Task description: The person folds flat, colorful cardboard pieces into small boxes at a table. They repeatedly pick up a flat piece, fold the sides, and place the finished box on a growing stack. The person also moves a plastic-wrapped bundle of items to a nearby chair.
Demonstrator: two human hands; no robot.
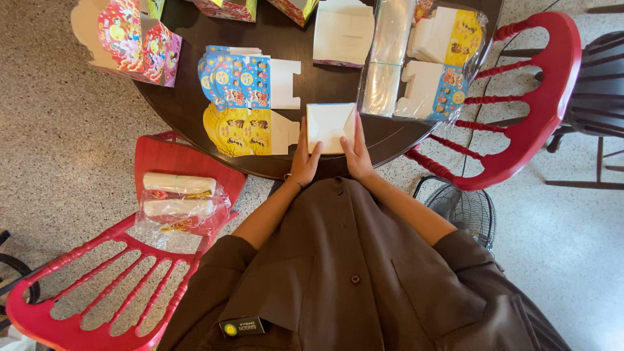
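A white folded carton (329, 125) is held between both hands at the near edge of the dark round table (312, 71): the left hand (303, 162) is closed on its left side with the thumb laid over the lower left corner, and the right hand (356, 155) is pressed flat along its right edge, fingers extended. Just left of the grip, two fanned stacks of flat printed cartons are laid, a blue stack (237, 79) above a yellow stack (244, 132). Just right of the grip and farther across the table, a clear plastic bag of flat cartons (432, 62) is seen. Beyond the grip, a white box (342, 32) is set. Far left of the grip, an assembled colourful box (133, 42) is placed. Below left of the hands, wrapped rolls (179, 195) are laid on a red chair (97, 273)
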